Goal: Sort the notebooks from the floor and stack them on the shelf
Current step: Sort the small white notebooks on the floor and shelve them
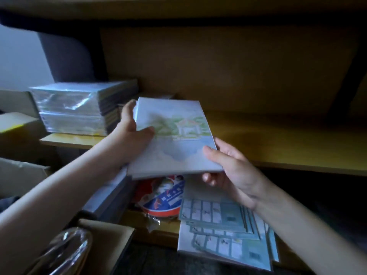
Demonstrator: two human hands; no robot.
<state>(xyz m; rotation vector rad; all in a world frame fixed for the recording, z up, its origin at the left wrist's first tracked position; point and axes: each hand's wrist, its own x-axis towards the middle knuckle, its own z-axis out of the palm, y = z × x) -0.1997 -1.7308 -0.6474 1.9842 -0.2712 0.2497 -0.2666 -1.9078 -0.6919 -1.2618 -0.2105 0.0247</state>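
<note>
Thin stack of pavilion-cover notebooks (174, 139) held in air btwn both hands, just in front of the wooden shelf (278, 139). Left hand (131, 133) grips its left edge, thumb on cover. Right hand (232, 171) pinches near-right corner, thumb on top, fingers under. Beyond left hand: plastic-wrapped notebook stack (79, 108) on shelf. Below right hand: fanned notebooks (224, 231), grid backs up, red-blue round tin (162, 197) beside them.

Both forearms reach forward; left hand (130, 135) grips the notebooks (174, 143), thumb on top; right hand (231, 170) pinches them.
</note>
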